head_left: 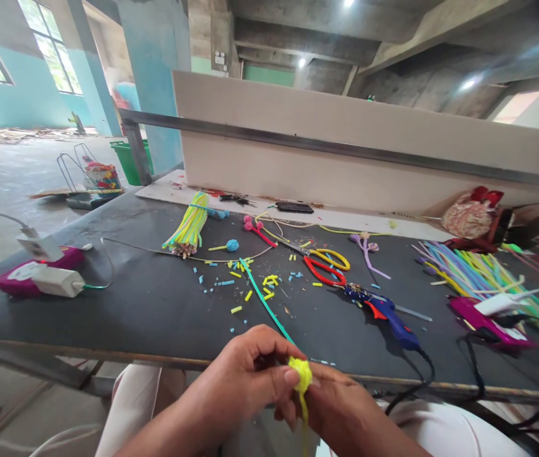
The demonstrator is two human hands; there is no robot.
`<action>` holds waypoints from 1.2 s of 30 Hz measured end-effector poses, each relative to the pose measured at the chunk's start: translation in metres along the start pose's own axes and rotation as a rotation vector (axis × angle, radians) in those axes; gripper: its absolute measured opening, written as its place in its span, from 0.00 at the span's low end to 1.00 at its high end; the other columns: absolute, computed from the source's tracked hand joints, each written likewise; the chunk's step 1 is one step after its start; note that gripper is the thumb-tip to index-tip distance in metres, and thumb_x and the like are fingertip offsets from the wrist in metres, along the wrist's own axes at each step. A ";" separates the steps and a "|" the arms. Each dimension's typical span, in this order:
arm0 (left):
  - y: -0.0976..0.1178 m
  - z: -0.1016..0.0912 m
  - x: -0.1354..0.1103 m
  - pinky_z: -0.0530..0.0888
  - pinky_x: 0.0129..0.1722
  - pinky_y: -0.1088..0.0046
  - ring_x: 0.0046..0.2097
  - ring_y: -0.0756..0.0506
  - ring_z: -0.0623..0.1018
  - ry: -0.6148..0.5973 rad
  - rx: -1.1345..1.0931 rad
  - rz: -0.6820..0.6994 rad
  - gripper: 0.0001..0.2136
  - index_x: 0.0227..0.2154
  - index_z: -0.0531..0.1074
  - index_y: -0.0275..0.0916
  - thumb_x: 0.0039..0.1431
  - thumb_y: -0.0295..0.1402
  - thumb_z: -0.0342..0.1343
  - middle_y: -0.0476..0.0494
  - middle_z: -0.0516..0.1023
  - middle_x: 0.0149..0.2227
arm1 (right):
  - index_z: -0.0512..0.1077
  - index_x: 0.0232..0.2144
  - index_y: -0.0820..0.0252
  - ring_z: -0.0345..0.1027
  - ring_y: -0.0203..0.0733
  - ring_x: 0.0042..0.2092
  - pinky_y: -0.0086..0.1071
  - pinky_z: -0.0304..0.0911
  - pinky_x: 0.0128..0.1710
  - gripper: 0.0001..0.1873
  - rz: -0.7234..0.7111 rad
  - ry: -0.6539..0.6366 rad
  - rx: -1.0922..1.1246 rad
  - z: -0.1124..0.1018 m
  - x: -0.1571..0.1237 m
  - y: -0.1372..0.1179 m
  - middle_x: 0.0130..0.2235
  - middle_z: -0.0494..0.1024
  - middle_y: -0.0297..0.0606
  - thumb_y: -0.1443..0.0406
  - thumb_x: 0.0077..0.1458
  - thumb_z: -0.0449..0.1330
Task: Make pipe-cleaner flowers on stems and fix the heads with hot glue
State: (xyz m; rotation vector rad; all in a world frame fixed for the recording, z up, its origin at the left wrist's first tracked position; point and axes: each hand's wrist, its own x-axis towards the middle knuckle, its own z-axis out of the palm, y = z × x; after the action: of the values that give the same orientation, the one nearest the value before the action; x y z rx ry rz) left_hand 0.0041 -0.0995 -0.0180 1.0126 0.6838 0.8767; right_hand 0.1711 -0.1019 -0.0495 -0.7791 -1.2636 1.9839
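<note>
Between my two hands, just over the table's front edge, is a small yellow pipe-cleaner ball (301,374) with a yellow strand hanging down from it. My left hand (257,368) pinches it from the left between thumb and fingers. From the right, the closed fingers of my right hand (333,393) grip it, partly hidden behind the ball. A teal pipe cleaner (264,301) lies on the table and runs toward my left fingers; its near end is hidden. Short yellow and blue cut pieces (269,285) are scattered beyond the hands.
Scissors with red and yellow handles (324,271) and a blue glue gun (395,324) lie to the right. A pipe-cleaner bundle (188,228) stands behind left, loose stems (479,270) lie right. Power strips (43,276) with cables flank both sides. A panel (345,181) rises behind.
</note>
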 end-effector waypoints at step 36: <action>-0.026 -0.010 -0.013 0.64 0.32 0.75 0.32 0.51 0.66 0.181 0.133 0.300 0.17 0.36 0.71 0.39 0.43 0.38 0.67 0.51 0.66 0.30 | 0.66 0.36 0.55 0.67 0.37 0.33 0.26 0.65 0.33 0.13 -0.662 0.143 -1.113 0.006 -0.003 -0.005 0.31 0.72 0.35 0.61 0.65 0.43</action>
State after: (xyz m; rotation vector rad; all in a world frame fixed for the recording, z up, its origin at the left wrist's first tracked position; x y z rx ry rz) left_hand -0.0029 -0.1132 -0.0448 1.1837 0.7617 1.2074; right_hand 0.1699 -0.1058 -0.0420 -0.7873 -2.1686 0.5947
